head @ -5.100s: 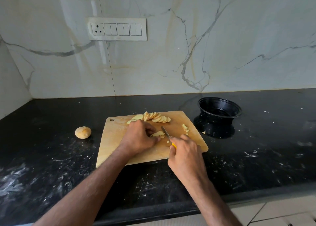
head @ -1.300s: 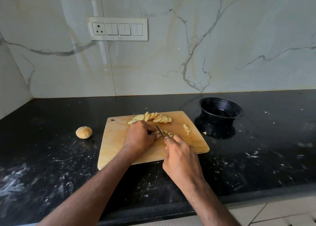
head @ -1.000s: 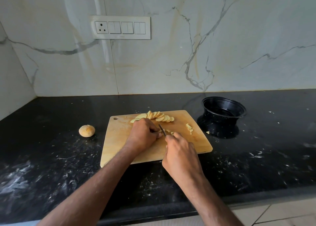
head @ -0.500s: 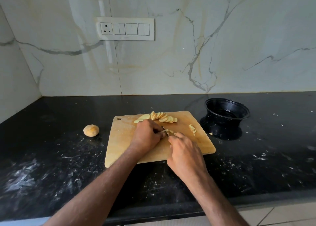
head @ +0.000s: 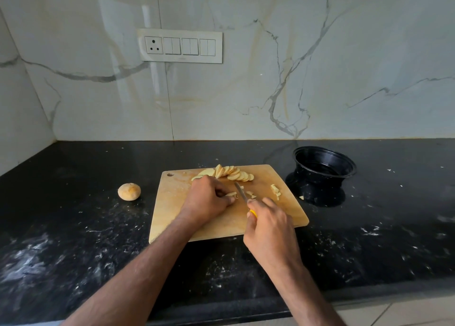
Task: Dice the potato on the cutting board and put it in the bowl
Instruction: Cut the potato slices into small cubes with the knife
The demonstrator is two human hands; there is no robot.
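A: Largest first. What carries everything?

B: Black speckled bench, marble wall behind it, switch panel on the wall at far left of centre. Wooden cutting board lies mid-bench, hanging hole at its far-left corner.

A: Bowl?

B: Black bowl, upright, on the bench just right of the board's far-right corner. No potato visible inside.

A: Hands?

B: Left hand rests on the board, fingers curled closed, pinning a potato strip at the fingertips. Right hand sits at the board's near edge, fingers wrapped closed around the yellow handle of a knife; blade points away, tip down on the board just right of the strip.

A: Where is the potato otherwise?

B: Fanned row of potato slices along the board's far edge. Loose diced pieces right of the blade, on the board. One small piece off the board, on the bench beside the bowl. A rounded potato end sits alone on the bench, well left of the board.
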